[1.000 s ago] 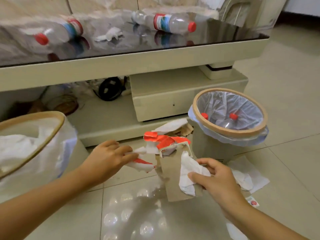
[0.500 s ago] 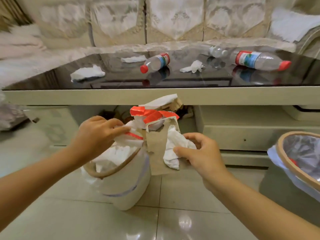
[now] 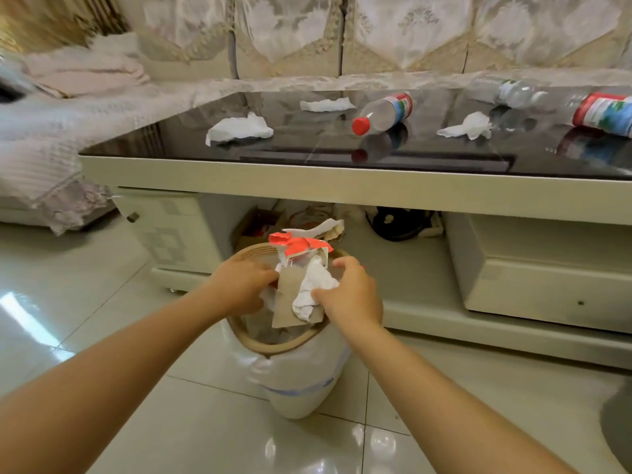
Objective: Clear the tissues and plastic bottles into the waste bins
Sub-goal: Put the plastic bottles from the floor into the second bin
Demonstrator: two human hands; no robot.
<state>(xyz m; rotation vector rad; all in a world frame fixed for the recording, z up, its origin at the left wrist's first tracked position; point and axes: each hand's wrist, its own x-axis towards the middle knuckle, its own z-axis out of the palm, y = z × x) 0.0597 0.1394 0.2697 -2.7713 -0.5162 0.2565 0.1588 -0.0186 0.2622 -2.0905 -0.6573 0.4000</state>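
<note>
Tissue (image 3: pixel 313 290) pinched in right grip (image 3: pixel 352 295)

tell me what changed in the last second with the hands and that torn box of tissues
Both hands, left hand and right hand, carried the torn box and tissue leftward, away from the bin holding bottles, and now hold them low over the rim of the tissue bin. Nothing was let go. The grips look the same, and the bottle and tissues on the table lie where they did.
</note>
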